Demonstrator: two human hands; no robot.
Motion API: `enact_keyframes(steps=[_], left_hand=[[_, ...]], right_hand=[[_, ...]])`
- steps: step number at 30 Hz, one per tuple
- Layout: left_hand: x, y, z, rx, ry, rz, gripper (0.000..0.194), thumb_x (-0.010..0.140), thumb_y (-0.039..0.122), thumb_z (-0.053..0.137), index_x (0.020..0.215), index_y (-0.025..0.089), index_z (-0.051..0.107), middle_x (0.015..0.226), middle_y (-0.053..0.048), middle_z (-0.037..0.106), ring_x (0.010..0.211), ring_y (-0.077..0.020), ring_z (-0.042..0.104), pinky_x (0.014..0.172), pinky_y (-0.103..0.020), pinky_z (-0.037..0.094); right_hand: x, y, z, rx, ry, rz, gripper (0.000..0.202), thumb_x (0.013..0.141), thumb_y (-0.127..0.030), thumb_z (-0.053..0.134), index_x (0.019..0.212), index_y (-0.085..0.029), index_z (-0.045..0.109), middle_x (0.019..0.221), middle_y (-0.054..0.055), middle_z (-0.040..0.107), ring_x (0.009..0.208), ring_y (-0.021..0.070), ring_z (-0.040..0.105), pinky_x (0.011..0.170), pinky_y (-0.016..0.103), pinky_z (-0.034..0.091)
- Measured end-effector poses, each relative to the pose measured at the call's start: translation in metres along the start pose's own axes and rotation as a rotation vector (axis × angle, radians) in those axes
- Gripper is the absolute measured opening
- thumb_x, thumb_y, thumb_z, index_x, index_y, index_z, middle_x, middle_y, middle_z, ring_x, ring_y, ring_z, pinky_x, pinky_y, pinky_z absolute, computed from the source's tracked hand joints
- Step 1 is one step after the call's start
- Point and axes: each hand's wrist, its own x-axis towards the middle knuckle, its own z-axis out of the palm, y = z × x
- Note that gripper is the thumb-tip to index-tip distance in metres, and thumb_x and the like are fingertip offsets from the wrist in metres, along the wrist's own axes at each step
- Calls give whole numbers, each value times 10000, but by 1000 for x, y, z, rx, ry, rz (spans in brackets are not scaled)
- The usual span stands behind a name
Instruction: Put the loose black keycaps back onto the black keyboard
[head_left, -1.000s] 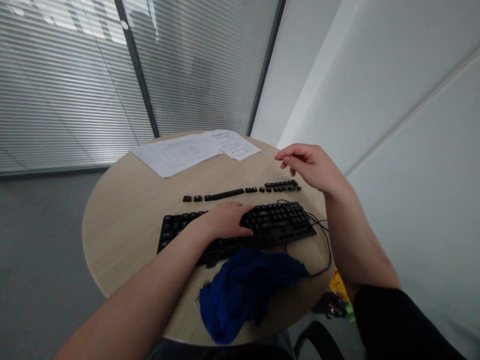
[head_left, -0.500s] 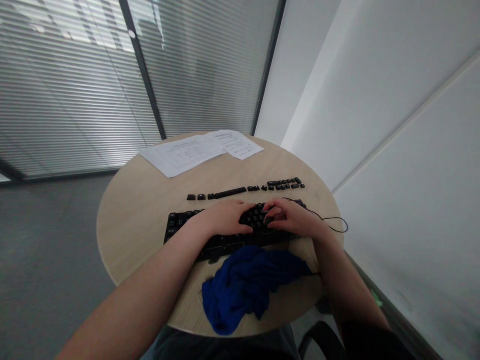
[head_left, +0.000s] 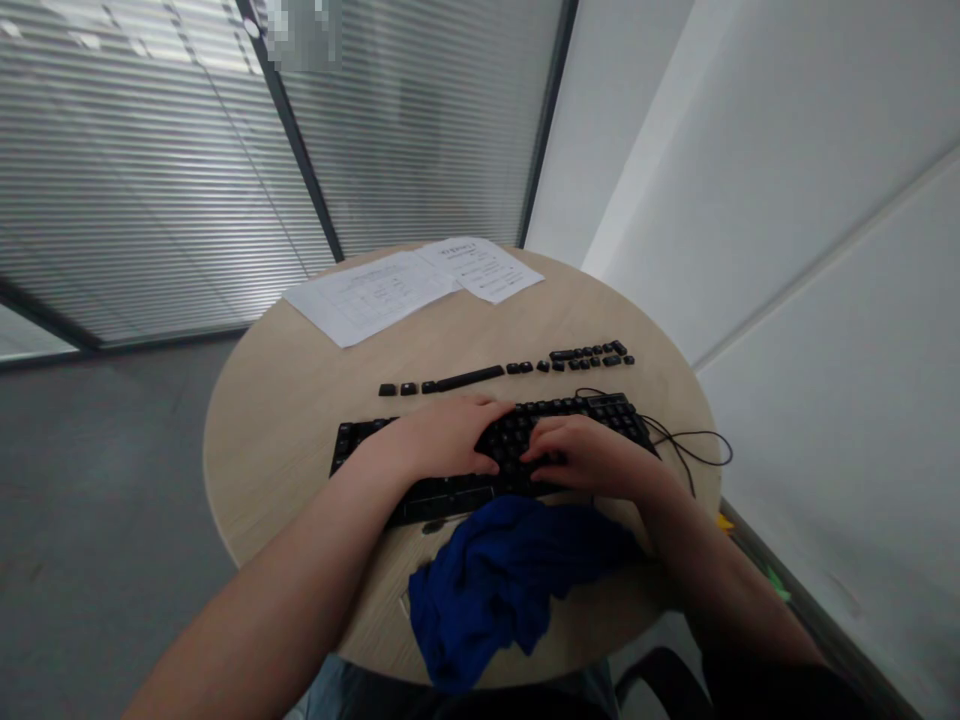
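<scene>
A black keyboard (head_left: 450, 497) lies on the round table under both my hands. My left hand (head_left: 454, 435) rests over its middle, fingers stretched out and thumb apart, holding nothing. Just to the right, my right hand (head_left: 574, 455) has its fingers curled down, with the tips at the keys; whatever may be between them is hidden. Beyond the keyboard, loose black keycaps (head_left: 592, 358) lie in rows, along with a long spacebar keycap (head_left: 471, 379). A crumpled blue cloth (head_left: 487, 590) sits on the near side, against the keyboard's front edge.
Printed paper sheets (head_left: 375, 295) lie at the far side of the round wooden table (head_left: 277, 420). A thin black cable (head_left: 701, 433) loops at the right by the table edge. A white wall (head_left: 840, 250) stands close on the right, and blinds (head_left: 150, 180) cover the glass behind.
My right hand has shifted slightly down and turned, its fingertips now lower over the keys. My left hand stays on the keyboard. The camera view has tilted a little.
</scene>
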Motion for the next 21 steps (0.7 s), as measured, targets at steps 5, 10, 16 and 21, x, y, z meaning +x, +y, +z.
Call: enact_keyframes(steps=[5, 10, 16, 21], left_hand=[[-6, 2, -4, 20, -17, -26, 800, 812, 399, 746, 1526, 225, 430, 1533, -113, 525, 1372, -298, 524, 1157, -404, 407], [-7, 1, -5, 46, -4, -94, 780, 806, 447, 732, 1511, 259, 456, 1484, -97, 576, 1316, -322, 570, 1106, -427, 453], [-7, -2, -3, 60, 8, -83, 763, 806, 488, 716, 1495, 268, 473, 1459, -96, 598, 1290, -320, 588, 1075, -422, 466], [-8, -1, -2, 53, 10, -97, 753, 808, 486, 715, 1490, 265, 486, 1434, -102, 616, 1264, -326, 604, 1042, -427, 485]], right_hand=[[0, -6, -1, 0, 11, 17, 186, 892, -225, 729, 1073, -209, 769, 1037, 34, 722, 941, 136, 672, 864, 254, 503], [3, -11, -1, -65, -7, 81, 191, 868, -234, 757, 1058, -218, 758, 980, 20, 727, 889, 139, 661, 838, 263, 477], [3, -15, 3, -116, 4, 85, 141, 870, -221, 752, 1010, -205, 761, 967, 21, 732, 928, 156, 673, 858, 269, 476], [1, -17, 5, -124, 11, 61, 140, 898, -189, 714, 1029, -193, 765, 1009, 20, 730, 942, 151, 681, 871, 264, 489]])
